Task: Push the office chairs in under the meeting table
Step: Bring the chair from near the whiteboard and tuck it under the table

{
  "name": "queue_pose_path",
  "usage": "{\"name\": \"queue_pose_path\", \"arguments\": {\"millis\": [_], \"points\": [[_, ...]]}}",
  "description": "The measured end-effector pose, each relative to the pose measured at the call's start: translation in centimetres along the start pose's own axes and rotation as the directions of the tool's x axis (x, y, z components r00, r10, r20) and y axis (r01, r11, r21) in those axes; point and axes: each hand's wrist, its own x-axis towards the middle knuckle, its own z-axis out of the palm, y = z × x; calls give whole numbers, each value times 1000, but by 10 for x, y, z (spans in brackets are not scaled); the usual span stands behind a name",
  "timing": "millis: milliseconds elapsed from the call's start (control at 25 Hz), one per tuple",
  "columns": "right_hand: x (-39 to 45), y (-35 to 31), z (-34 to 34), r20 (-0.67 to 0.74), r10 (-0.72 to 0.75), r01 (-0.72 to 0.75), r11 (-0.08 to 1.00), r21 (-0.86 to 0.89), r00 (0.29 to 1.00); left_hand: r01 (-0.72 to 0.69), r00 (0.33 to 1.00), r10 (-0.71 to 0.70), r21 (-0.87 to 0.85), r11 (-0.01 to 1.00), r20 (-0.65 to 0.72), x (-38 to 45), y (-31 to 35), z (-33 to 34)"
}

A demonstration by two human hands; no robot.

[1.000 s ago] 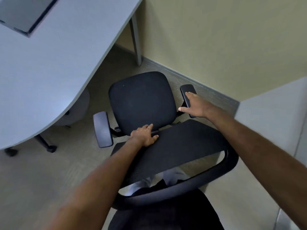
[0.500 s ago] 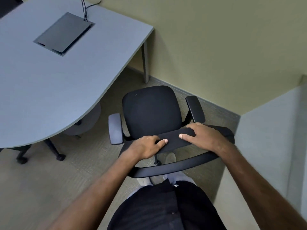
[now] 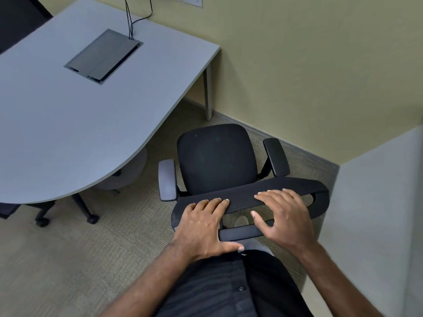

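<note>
A black office chair (image 3: 216, 160) with grey armrests stands on the carpet, right of the grey meeting table (image 3: 75, 124) and outside its curved edge. The seat faces away from me toward the wall. My left hand (image 3: 202, 227) lies over the left part of the chair's backrest top, fingers on the front, thumb behind. My right hand (image 3: 282, 217) grips the backrest top further right, fingers over the mesh, thumb by the rear bar.
A yellow wall and grey skirting run close behind the chair. A pale partition (image 3: 375, 213) stands at the right. A table leg (image 3: 207, 92) stands by the wall. A second chair's wheeled base (image 3: 66, 213) sits under the table. A cable box (image 3: 104, 56) is set into the tabletop.
My right hand left the right armrest and came onto the backrest top beside my left hand. My view rose and pulled back, showing more of the tabletop.
</note>
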Motion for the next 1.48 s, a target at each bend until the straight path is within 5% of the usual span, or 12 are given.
{"name": "queue_pose_path", "arguments": {"millis": [640,1240,1480], "points": [[118,20,12,-79,-121,125,991,39,989,114,971,-110,6,993,-210,68,-38,-28],[337,23,41,11,-382,377,917,133,924,440,810,-417,-43,897,-412,161,-120,-86],[417,18,61,-69,-392,398,911,111,917,488,762,-476,-94,868,-440,196,-165,-108]]}}
